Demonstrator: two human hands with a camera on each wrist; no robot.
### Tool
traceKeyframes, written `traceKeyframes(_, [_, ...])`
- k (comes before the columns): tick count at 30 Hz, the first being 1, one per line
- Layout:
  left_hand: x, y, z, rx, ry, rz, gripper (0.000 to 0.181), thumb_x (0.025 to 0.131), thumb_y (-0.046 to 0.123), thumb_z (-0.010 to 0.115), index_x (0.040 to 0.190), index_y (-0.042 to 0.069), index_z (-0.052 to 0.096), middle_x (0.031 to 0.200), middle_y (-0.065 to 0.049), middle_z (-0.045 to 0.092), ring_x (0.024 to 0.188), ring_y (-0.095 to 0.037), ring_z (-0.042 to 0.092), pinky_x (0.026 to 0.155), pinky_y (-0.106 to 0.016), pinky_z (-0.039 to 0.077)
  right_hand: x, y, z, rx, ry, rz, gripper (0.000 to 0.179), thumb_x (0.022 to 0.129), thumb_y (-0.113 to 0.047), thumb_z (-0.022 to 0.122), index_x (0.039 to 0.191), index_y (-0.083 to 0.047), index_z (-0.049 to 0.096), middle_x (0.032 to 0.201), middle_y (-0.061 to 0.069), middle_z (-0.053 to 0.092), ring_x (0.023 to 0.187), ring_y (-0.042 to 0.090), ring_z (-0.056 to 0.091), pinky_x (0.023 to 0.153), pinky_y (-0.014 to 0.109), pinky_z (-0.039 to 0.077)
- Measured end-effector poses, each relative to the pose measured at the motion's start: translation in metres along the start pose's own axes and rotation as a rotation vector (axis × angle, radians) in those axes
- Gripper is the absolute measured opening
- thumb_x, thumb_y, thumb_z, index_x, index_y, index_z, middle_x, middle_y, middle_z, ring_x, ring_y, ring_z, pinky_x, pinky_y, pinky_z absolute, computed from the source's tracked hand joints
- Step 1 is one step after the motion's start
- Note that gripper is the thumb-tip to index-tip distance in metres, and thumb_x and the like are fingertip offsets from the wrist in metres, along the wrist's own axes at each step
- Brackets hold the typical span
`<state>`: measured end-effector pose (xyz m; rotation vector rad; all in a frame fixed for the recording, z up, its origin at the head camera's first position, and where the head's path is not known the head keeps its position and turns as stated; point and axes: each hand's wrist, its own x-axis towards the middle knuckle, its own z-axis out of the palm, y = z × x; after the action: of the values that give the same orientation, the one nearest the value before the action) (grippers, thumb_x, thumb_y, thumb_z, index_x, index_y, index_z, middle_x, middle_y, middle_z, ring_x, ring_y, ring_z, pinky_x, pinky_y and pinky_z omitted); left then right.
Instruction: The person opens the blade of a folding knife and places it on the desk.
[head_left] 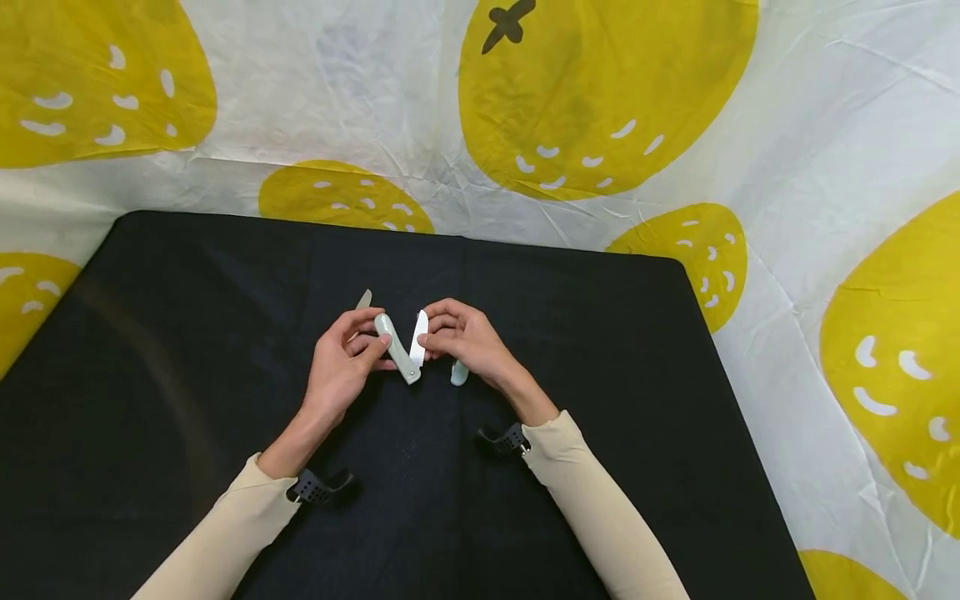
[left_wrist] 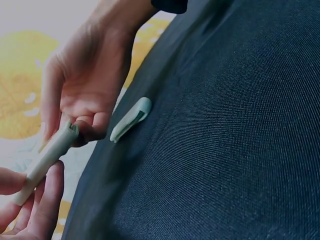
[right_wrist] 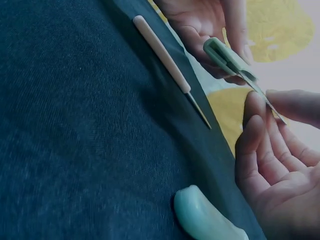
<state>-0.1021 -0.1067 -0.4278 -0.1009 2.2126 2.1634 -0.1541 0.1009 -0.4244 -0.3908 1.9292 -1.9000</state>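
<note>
A pale green folding knife is part-way unfolded between the two hands, its blade and handle forming a V in the head view. My left hand holds the handle between thumb and fingers. My right hand pinches the blade between thumb and fingertips. In the right wrist view the blade slants out of the handle's slot towards the right hand. The left hand grips the far end there.
A second knife with a light handle lies unfolded on the black cloth, beside the left hand. A folded pale green knife lies near the right hand. A white curtain with yellow shapes hangs behind the table.
</note>
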Motion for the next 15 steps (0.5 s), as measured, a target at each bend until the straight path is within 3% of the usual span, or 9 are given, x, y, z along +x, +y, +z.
traceKeyframes(5, [-0.001, 0.001, -0.004, 0.005, -0.055, 0.023, 0.049, 0.100, 0.001, 0.065, 0.146, 0.000, 0.048, 0.124, -0.018, 0.058, 0.087, -0.006, 0.070, 0.074, -0.029, 0.064, 0.001, -0.002, 0.002, -0.017, 0.006, -0.006, 0.040, 0.092, 0.005, 0.070, 0.130, 0.012, 0.057, 0.095, 0.005, 0.069, 0.073, 0.010, 0.067, 0.071, 0.026, 0.057])
traceKeyframes(8, [0.000, 0.002, -0.008, 0.027, -0.119, 0.046, 0.052, 0.099, 0.000, 0.065, 0.148, 0.005, 0.049, 0.117, -0.018, 0.059, 0.085, -0.009, 0.071, 0.074, -0.032, 0.064, 0.001, -0.003, 0.002, -0.030, 0.021, -0.002, 0.038, 0.092, 0.003, 0.072, 0.127, 0.010, 0.060, 0.096, 0.008, 0.071, 0.073, 0.010, 0.068, 0.071, 0.026, 0.057])
traceKeyframes(11, [0.001, 0.002, -0.011, 0.080, -0.187, 0.074, 0.058, 0.096, 0.000, 0.070, 0.150, 0.013, 0.050, 0.113, -0.019, 0.062, 0.082, -0.011, 0.072, 0.075, -0.034, 0.064, 0.001, -0.004, 0.000, -0.039, 0.031, 0.000, 0.036, 0.092, 0.002, 0.073, 0.125, 0.009, 0.062, 0.095, 0.008, 0.071, 0.073, 0.011, 0.068, 0.072, 0.027, 0.058])
traceKeyframes(15, [0.004, 0.003, -0.015, 0.176, -0.252, 0.082, 0.071, 0.089, 0.003, 0.080, 0.151, 0.017, 0.048, 0.116, -0.018, 0.065, 0.085, -0.012, 0.071, 0.077, -0.027, 0.061, 0.001, -0.005, -0.002, -0.044, 0.036, 0.001, 0.034, 0.092, 0.003, 0.072, 0.125, 0.008, 0.063, 0.093, 0.004, 0.071, 0.073, 0.011, 0.069, 0.074, 0.032, 0.060])
